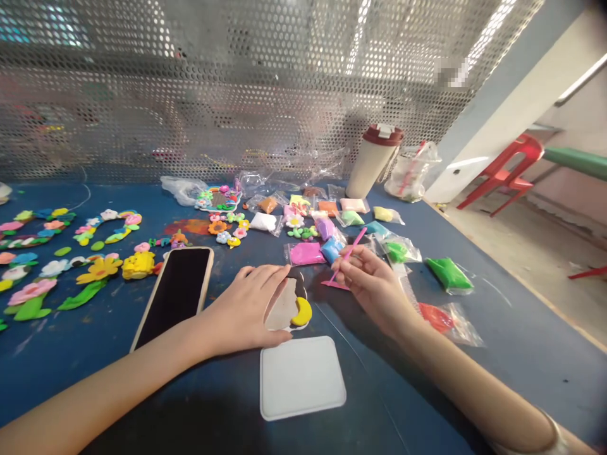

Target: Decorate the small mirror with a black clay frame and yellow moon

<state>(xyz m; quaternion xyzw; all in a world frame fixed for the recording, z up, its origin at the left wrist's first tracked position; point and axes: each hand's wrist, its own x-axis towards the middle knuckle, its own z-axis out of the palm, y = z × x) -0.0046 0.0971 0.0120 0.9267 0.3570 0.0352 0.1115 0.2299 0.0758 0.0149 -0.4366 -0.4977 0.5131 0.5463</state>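
Note:
My left hand (251, 306) spans a small pale board (281, 308), thumb at its near edge and fingers at its far edge. Black clay (300, 284) lines the board's upper right, and a yellow clay crescent (302, 312) sits on its right side. The hand hides the board's left part. Between the thumb and fingers of my right hand (370, 278) is a thin pink modelling tool (349, 253), tilted, just right of the board. Another flat pink piece (336, 285) lies below it. Nearer me, a white rounded rectangular plate (302, 378) lies flat on the table.
Several bags of coloured clay, including pink (306, 253) and green (448, 274), lie beyond and right of my hands. A phone (177, 294) rests left, near clay flowers (98, 270). A tumbler (372, 163) and plastic cup (411, 174) stand before the perforated metal screen (213, 95).

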